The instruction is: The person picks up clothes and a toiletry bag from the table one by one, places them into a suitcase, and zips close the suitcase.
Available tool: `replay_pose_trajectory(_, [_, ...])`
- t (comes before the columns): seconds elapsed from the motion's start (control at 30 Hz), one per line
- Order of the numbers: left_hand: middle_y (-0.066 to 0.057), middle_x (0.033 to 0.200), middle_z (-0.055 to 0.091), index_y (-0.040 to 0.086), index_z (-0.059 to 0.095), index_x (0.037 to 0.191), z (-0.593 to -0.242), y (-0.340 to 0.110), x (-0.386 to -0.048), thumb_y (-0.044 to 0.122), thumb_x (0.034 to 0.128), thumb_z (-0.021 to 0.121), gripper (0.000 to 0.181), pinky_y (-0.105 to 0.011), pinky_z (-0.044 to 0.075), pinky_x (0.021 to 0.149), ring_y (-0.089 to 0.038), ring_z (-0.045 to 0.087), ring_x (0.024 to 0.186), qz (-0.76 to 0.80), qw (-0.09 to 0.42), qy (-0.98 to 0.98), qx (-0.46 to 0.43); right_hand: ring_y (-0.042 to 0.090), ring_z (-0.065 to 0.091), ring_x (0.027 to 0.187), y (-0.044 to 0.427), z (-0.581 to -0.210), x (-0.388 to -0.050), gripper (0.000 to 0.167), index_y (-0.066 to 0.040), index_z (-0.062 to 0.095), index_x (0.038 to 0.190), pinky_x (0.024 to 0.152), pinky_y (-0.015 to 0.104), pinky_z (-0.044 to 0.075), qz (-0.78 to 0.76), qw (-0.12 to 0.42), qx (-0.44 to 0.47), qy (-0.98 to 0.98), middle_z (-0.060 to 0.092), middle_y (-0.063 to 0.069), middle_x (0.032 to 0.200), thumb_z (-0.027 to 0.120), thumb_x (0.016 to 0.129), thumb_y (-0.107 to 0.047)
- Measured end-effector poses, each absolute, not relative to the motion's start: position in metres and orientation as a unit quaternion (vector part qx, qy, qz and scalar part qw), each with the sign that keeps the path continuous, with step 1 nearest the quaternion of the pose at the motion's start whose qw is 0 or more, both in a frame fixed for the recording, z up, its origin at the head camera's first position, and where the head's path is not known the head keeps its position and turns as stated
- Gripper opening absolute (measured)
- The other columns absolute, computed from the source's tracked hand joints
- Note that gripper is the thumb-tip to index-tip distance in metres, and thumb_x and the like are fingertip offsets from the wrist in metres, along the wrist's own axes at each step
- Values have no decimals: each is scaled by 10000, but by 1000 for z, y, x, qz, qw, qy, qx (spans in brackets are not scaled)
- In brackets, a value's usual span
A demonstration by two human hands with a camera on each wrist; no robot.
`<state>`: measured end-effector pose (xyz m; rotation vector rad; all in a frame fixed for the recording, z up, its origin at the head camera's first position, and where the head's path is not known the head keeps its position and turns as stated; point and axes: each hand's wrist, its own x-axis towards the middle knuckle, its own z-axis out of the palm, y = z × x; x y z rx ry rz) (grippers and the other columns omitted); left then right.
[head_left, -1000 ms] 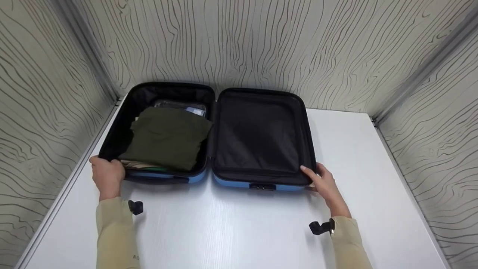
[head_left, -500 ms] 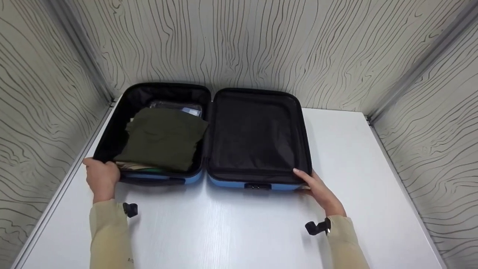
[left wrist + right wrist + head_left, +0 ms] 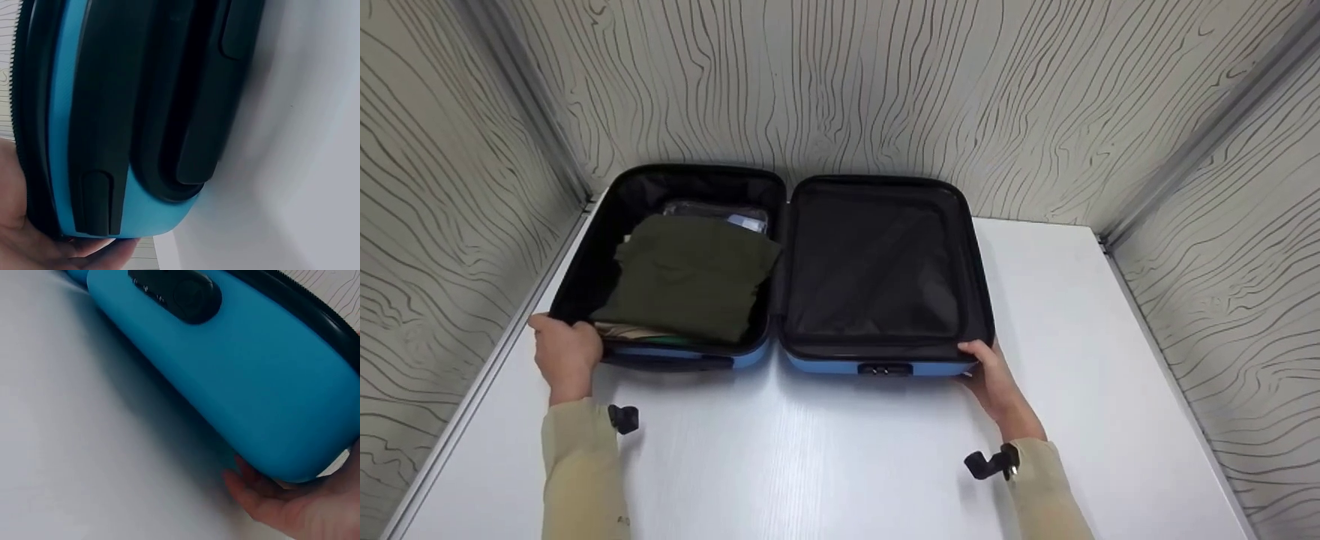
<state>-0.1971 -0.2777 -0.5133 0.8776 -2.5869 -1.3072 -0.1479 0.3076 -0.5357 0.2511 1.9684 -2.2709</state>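
Observation:
An open hard-shell suitcase (image 3: pixel 877 349), blue outside with black lining, lies spread in two halves. My left hand (image 3: pixel 568 355) grips the near corner of the left half, next to its black carry handle (image 3: pixel 199 135). At the near corner of the right half, my right hand (image 3: pixel 994 388) has its thumb on the rim and fingers (image 3: pixel 253 498) curled under the shell. Folded dark green cloth (image 3: pixel 690 277) lies in the left half. Behind it sits a clear case (image 3: pixel 697 210), partly hidden. A black combination lock (image 3: pixel 885 369) shows on the right half's front.
The suitcase stands on a white table (image 3: pixel 810 457), close to a wood-patterned back panel (image 3: pixel 840 82). Side panels with metal corner strips flank the table on both sides. Lighter and green cloth edges (image 3: pixel 637 334) show beneath the dark green cloth.
My right hand has shifted its hold: the thumb now lies on the near rim and the fingers under the corner. The left hand keeps its grip. The view has swung slightly.

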Motion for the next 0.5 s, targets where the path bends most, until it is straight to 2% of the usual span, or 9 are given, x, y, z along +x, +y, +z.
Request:
replay_pose_trajectory(0.13, [-470,1293,465,-110,198,1468,-515,-280,-194,161,1010,288,540,-653,413,905,-614,504,1096,-439,62,-846,298,361,277,1313,307,-535,-146,739,-105,107,1552,1099,648,232,-783,47,77,615,214,207,1438,498,925,-127])
replay_pose_trajectory(0.2, [-453,1295,481,-87,245,1468,-515,-283,-193,164,1018,284,516,-646,408,912,-605,503,1111,-447,67,-840,302,366,276,1315,306,-535,-145,750,-111,110,1569,1095,659,230,-794,37,81,601,210,209,1450,477,916,-105])
replay_pose_trajectory(0.37, [-352,1315,516,-59,387,1432,-509,-292,-191,166,1018,330,475,-602,363,981,-534,473,1186,-469,78,-825,305,337,333,1269,304,-532,-143,690,-129,206,1559,1057,610,315,-799,-5,103,592,252,167,1434,437,911,-82])
replay_pose_trajectory(0.5, [-274,1198,581,-46,454,1390,-506,-292,-191,162,1002,388,445,-510,431,843,-458,542,1057,-469,74,-831,291,312,400,1190,309,-532,-141,552,-138,370,1438,965,545,406,-790,-52,113,601,315,122,1352,459,894,-108])
